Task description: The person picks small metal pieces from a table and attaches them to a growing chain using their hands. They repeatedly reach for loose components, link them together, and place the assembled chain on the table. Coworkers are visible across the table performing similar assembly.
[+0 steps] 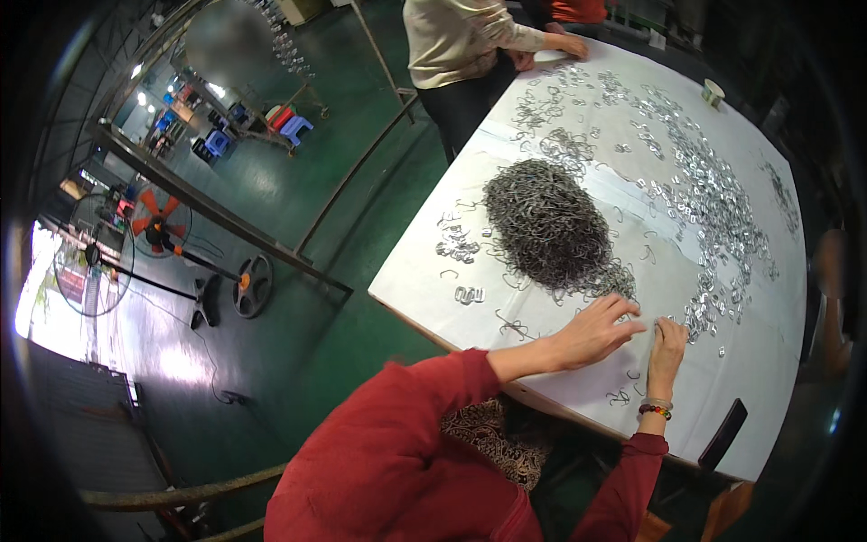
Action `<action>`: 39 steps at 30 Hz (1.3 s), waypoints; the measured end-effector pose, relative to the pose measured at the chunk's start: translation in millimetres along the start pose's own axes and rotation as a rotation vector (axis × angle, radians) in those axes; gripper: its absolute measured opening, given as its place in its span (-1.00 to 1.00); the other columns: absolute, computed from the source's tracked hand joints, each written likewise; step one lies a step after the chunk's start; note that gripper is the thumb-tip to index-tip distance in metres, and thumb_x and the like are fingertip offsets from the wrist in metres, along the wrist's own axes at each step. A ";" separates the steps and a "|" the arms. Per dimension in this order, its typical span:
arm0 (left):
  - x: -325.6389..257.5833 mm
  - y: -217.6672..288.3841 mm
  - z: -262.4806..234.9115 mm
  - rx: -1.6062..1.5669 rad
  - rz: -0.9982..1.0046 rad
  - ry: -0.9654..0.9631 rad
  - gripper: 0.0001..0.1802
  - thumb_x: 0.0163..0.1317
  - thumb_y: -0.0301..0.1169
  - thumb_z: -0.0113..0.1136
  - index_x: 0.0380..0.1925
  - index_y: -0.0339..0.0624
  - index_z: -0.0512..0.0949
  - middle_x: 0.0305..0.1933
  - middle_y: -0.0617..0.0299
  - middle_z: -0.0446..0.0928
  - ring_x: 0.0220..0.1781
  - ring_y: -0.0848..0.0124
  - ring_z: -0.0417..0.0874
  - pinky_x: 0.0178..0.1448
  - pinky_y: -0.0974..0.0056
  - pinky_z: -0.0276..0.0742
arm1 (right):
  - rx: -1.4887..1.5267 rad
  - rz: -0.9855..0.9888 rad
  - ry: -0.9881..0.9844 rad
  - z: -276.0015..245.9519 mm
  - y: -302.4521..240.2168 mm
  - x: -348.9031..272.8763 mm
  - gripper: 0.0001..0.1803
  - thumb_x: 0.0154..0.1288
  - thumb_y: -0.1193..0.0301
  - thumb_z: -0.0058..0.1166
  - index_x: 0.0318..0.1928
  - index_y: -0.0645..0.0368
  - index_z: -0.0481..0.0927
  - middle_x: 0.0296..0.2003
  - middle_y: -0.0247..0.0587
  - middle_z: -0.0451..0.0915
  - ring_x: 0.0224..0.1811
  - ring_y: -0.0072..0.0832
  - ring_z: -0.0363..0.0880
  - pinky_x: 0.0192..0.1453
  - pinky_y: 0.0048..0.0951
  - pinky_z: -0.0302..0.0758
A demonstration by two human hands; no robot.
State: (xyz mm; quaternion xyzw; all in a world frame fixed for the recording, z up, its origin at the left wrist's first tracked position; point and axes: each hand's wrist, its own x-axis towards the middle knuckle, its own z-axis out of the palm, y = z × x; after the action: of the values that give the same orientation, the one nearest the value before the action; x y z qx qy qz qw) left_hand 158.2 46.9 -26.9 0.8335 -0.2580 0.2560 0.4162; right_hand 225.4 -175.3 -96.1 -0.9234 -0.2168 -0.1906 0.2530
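A large heap of dark wire hooks (545,224) lies on the white-covered table (777,361). My left hand (598,331) reaches to the near edge of that heap, fingers spread on the loose hooks. Just right of it, my right hand (668,341) pinches something small at the table surface; I cannot make out what it is. A band of shiny metal clips (713,208) runs down the table's right side to just past my right hand. Both my sleeves are red, and a beaded bracelet (655,410) sits on my right wrist.
Another person (470,45) in a light top stands at the table's far end, hands on it. A dark flat phone-like object (723,432) lies at the near table edge. A roll of tape (713,91) sits far right. Two floor fans (163,226) stand on the green floor to the left.
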 end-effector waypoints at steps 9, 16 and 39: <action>-101.7 -43.5 -154.4 0.332 -0.315 0.461 -0.60 -0.05 -0.80 0.12 -0.21 -0.16 0.64 -0.21 0.14 0.57 -0.15 0.21 0.56 -0.21 0.24 0.54 | 0.214 0.402 0.047 -8.7 42.2 -6.2 -0.80 0.34 0.57 -0.12 -0.13 0.32 0.57 -0.15 0.02 0.62 -0.11 -0.08 0.58 0.07 -0.24 0.45; -133.9 -178.8 -225.5 0.578 -0.658 0.309 -0.79 0.26 -0.41 0.14 -0.16 -0.20 0.64 -0.21 0.05 0.57 -0.13 0.12 0.52 0.03 0.10 0.44 | 0.027 0.481 0.006 -23.2 43.2 -31.3 -0.78 0.38 0.48 -0.13 -0.05 0.29 0.50 -0.14 0.10 0.61 -0.08 -0.01 0.58 0.03 -0.17 0.44; -124.4 -177.0 -178.9 0.574 -0.607 0.128 -0.47 0.29 0.00 0.07 0.15 -0.05 0.47 0.17 0.11 0.41 0.26 0.15 0.30 0.29 0.02 0.17 | 0.579 0.757 0.036 -32.6 72.0 -69.9 -0.67 0.46 0.25 -0.09 -0.05 0.25 0.58 -0.43 -0.32 0.44 -0.58 -0.67 0.32 -0.53 -0.61 0.29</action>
State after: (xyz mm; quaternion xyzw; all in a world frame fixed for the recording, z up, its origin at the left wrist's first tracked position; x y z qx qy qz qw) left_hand 142.6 313.7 -112.7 0.9362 0.1074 0.2345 0.2387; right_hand 195.0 -270.4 -130.0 -0.8255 0.0953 -0.0327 0.5554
